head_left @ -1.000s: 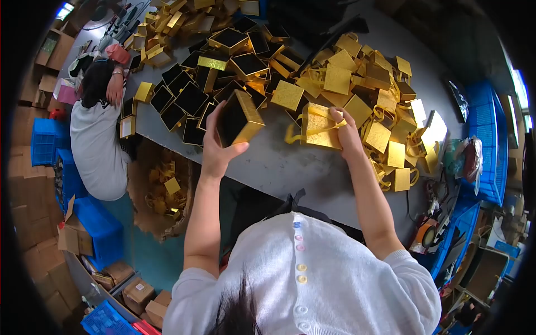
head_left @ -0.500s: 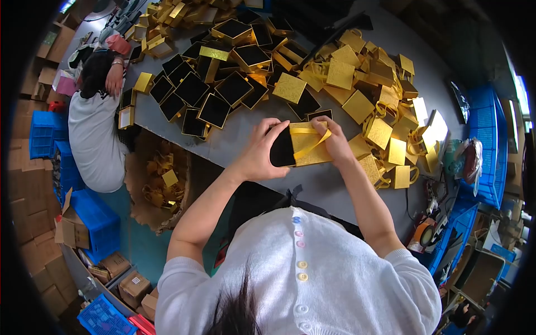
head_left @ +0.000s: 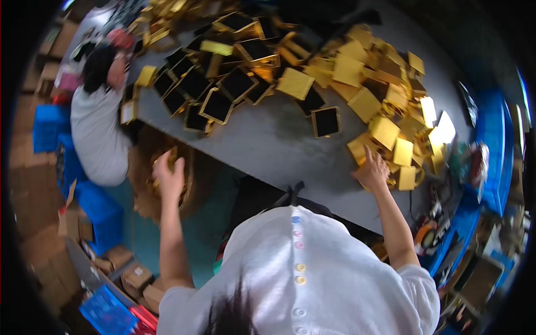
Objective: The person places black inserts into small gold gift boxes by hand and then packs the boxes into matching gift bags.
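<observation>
My left hand (head_left: pixel 169 173) is above the torn carton (head_left: pixel 144 209) beside the table, thumb and fingers apart. Gold boxes (head_left: pixel 173 153) lie inside that carton, partly hidden by the hand and blurred. On the right, my right hand (head_left: pixel 373 170) reaches the near edge of a heap of gold boxes with ribbon handles (head_left: pixel 385 132). Its fingers are spread beside or against a gold box (head_left: pixel 360 146); I cannot tell whether they touch it. A black-lined open box (head_left: pixel 325 121) with a gold rim lies apart on the grey table (head_left: pixel 262 148).
A pile of black-lined gold trays (head_left: pixel 216 106) covers the table's far middle. At the left a person in a white top (head_left: pixel 97 137) leans at the table. Blue crates (head_left: pixel 100 215) stand at the left, and another blue crate (head_left: pixel 491 151) at the right.
The gold box with the yellow ribbon and black interior has left both hands. My left hand has moved left over the carton; my right hand has moved right and down to the gold heap.
</observation>
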`<state>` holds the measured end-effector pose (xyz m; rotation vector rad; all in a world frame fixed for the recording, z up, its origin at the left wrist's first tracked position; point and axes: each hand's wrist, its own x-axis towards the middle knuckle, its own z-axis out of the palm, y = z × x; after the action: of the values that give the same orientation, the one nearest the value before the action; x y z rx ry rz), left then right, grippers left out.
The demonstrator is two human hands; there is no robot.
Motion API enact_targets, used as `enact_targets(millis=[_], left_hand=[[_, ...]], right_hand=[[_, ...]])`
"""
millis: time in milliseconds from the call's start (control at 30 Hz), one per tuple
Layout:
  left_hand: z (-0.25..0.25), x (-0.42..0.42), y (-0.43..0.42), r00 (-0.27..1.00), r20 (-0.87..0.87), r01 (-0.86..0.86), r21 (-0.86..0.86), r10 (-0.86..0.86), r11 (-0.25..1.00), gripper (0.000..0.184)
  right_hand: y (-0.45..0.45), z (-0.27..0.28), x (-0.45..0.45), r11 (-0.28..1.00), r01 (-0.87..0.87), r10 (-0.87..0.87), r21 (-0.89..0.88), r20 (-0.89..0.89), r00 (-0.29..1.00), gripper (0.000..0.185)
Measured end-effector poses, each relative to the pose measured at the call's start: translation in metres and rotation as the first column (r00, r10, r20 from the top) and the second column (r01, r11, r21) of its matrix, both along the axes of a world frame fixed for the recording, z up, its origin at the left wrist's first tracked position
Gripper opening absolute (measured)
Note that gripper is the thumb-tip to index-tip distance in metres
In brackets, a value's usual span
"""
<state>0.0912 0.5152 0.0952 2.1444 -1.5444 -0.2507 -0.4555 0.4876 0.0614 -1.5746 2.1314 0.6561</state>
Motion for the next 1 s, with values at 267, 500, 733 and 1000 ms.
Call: enact_targets(millis=[267,500,733,1000], left_hand=[[-0.033,-0.234,-0.016,-0.075,-0.91,0.714,0.237,0.408,0.659,0.062],[-0.013,-0.253,-0.028,-0.617,-0.607,0.691,-0.116,0.5,0.713,0.06],[-0.013,-0.235,-0.038,0.201,-0.842,0.499,-0.352,-0.501,0.792,0.111],[-0.016,-0.251,-0.028,0.645,-0.426,0.569,-0.287,-0.635,0.771,0.091]], right_hand=[[-0.018,0.08,0.099,0.757,-0.24,0.633,-0.608,0.59,0.501,0.093],[-0.04,0.091,0.136,0.591,-0.231,0.793,-0.773,0.609,-0.007,0.08],[-0.054,0.085,0.144,0.917,0.249,0.251,-0.312,0.935,0.249,0.049],[-0.048,0.088,0.168,0.651,0.062,0.581,-0.757,0.549,0.6,0.031]])
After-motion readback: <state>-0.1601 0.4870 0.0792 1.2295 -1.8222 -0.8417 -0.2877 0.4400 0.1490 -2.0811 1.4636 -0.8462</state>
